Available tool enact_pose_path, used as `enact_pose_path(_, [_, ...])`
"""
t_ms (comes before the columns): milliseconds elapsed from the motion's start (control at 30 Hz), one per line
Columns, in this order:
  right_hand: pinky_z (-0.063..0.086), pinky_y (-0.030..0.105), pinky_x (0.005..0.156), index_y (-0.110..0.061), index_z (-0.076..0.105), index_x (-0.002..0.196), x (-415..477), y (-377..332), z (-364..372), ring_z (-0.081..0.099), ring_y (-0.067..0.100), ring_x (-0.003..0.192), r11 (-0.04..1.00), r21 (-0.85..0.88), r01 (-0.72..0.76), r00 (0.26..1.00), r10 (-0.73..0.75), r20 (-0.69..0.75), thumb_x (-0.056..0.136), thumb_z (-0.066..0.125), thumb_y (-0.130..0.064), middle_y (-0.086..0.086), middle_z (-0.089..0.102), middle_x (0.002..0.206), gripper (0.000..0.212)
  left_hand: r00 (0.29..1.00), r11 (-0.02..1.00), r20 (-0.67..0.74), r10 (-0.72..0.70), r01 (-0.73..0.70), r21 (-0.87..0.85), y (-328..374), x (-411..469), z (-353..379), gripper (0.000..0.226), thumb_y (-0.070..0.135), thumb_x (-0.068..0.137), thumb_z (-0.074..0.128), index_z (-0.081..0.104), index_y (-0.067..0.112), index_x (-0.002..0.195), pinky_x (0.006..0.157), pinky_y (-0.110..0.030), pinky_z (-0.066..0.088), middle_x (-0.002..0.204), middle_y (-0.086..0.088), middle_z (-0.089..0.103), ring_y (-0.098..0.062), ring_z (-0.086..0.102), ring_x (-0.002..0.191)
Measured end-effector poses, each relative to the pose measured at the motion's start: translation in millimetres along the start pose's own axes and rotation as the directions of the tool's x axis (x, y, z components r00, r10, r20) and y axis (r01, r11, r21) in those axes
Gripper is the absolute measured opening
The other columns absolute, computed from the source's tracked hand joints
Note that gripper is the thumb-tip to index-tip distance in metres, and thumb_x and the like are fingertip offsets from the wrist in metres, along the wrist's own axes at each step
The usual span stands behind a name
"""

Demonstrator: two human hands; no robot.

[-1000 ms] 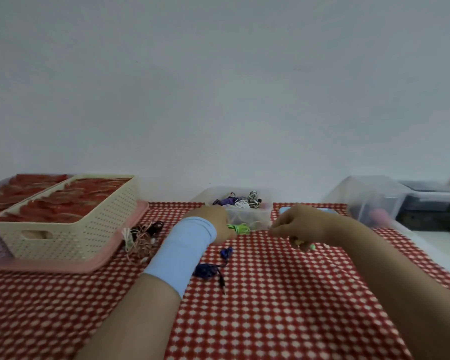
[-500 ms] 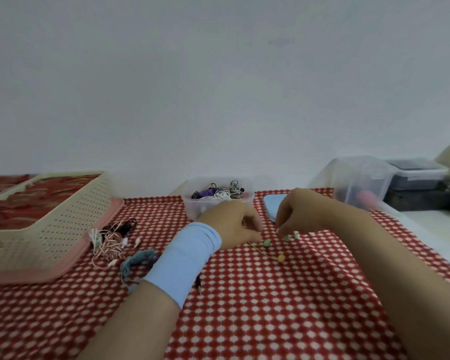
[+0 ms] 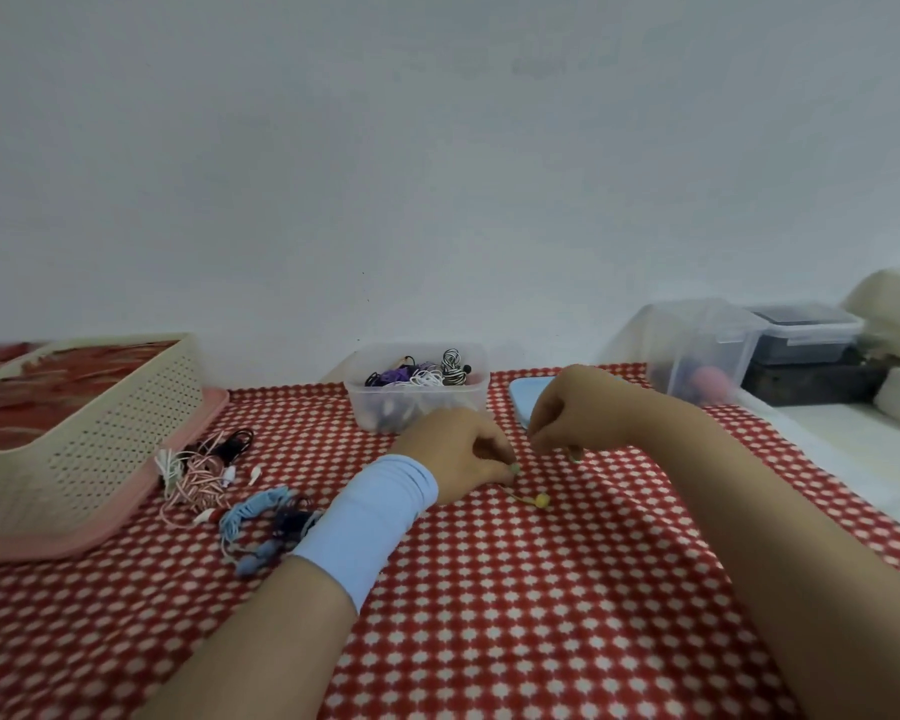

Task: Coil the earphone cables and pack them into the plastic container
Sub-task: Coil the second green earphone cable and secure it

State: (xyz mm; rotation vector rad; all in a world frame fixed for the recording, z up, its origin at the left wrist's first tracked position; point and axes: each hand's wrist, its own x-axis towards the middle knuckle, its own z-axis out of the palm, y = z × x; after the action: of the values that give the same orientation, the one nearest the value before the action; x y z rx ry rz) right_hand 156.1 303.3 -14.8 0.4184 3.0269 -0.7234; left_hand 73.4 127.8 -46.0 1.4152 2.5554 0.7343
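Note:
A green earphone cable (image 3: 533,499) lies on the red checked cloth between my hands. My left hand (image 3: 455,454), with a light blue wristband, is curled low over the cloth and pinches one end of it. My right hand (image 3: 567,413) is curled just to the right and pinches another part; a green bit shows under it. Behind them stands a clear plastic container (image 3: 417,402) holding several coiled cables. Its blue lid (image 3: 523,400) lies to the right, partly hidden by my right hand.
Loose tangled earphones lie at left: a pink and white bunch (image 3: 198,472) and a blue and dark bunch (image 3: 266,522). A cream basket (image 3: 79,439) on a pink tray (image 3: 188,439) fills the left side. Clear storage boxes (image 3: 697,345) stand at far right.
The view shifted right and down. Both hands dropped from in front of the container to the cloth, and the green cable went from a bundle at my left hand to lying on the cloth.

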Motion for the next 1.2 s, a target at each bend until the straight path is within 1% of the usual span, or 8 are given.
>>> enact_pose_path(100, [0.051,0.019,0.052,-0.017,0.081,0.088,-6,-9,-2,0.064,0.009,0.054,0.953,0.3,0.039,0.996,-0.014,-0.087,0.085,0.079,-0.015,0.005,0.077,0.075,0.004,0.987,0.955,-0.101,-0.124,0.091,-0.283,-4,-2,-7,0.009,0.033,0.087,0.071,0.075,0.03,0.095,0.083,-0.014,0.049,0.089,0.015,0.072,0.0,0.065,0.085])
enact_pose_path(200, [0.049,0.023,0.051,-0.013,0.08,0.088,-8,-19,5,0.059,0.012,0.05,0.861,0.508,0.035,0.99,0.039,-0.134,0.087,0.079,-0.018,0.002,0.073,0.066,0.006,0.955,0.847,-0.191,-0.227,0.097,-0.523,-10,-3,-14,0.013,0.023,0.093,0.064,0.074,0.024,0.102,0.063,-0.005,0.045,0.083,0.009,0.073,0.002,0.065,0.072])
enact_pose_path(333, [0.041,0.022,0.046,-0.008,0.076,0.085,-7,-31,17,0.052,0.01,0.046,0.726,0.687,0.026,0.989,0.08,-0.122,0.091,0.076,-0.021,-0.003,0.069,0.059,0.014,0.954,0.695,-0.137,-0.265,0.091,-0.714,-14,-7,-17,0.016,0.014,0.096,0.06,0.073,0.017,0.104,0.057,-0.012,0.046,0.078,0.008,0.074,0.003,0.063,0.061])
enact_pose_path(533, [0.04,0.022,0.043,-0.007,0.078,0.089,-2,-33,30,0.052,0.011,0.046,0.61,0.791,0.049,0.978,0.13,-0.161,0.091,0.076,-0.019,0.006,0.074,0.077,0.012,0.967,0.649,-0.111,-0.23,0.068,-0.758,-22,-9,-21,0.015,0.02,0.095,0.061,0.075,0.02,0.101,0.061,-0.017,0.046,0.095,0.001,0.077,-0.004,0.061,0.071])
enact_pose_path(700, [0.044,0.022,0.047,-0.008,0.08,0.092,-1,-33,32,0.053,0.011,0.05,0.58,0.812,0.062,0.989,0.074,-0.128,0.091,0.076,-0.019,0.007,0.076,0.078,0.012,0.957,0.711,-0.182,-0.225,0.033,-0.702,-22,-11,-19,0.016,0.016,0.095,0.062,0.075,0.019,0.103,0.053,-0.009,0.043,0.07,0.013,0.072,0.005,0.055,0.053])
enact_pose_path(867, [0.044,0.021,0.047,-0.004,0.077,0.108,-2,-33,26,0.054,0.013,0.057,0.529,0.847,0.043,0.998,0.023,-0.065,0.098,0.066,-0.021,0.011,0.078,0.094,0.022,0.953,0.705,-0.194,-0.232,0.028,-0.708,-26,-9,-21,0.014,0.018,0.094,0.063,0.075,0.022,0.101,0.055,-0.012,0.045,0.072,0.012,0.073,0.003,0.057,0.058])
enact_pose_path(1000, [0.044,0.021,0.047,-0.006,0.08,0.1,-5,-30,22,0.058,0.013,0.059,0.572,0.819,0.055,0.998,-0.04,-0.039,0.092,0.071,-0.011,0.012,0.078,0.093,0.013,0.968,0.696,-0.147,-0.205,0.039,-0.717,-29,-10,-24,0.013,0.02,0.094,0.064,0.075,0.027,0.098,0.055,-0.015,0.045,0.065,0.011,0.069,-0.001,0.056,0.057])
enact_pose_path(1200, [0.046,0.021,0.046,-0.009,0.081,0.1,-3,-28,21,0.061,0.015,0.063,0.543,0.84,0.0,0.999,-0.034,0.022,0.086,0.077,-0.014,0.018,0.076,0.107,0.016,0.979,0.668,-0.102,-0.177,0.044,-0.743,-34,-9,-24,0.015,0.018,0.091,0.067,0.075,0.021,0.104,0.055,-0.019,0.047,0.078,0.001,0.073,-0.006,0.061,0.062])
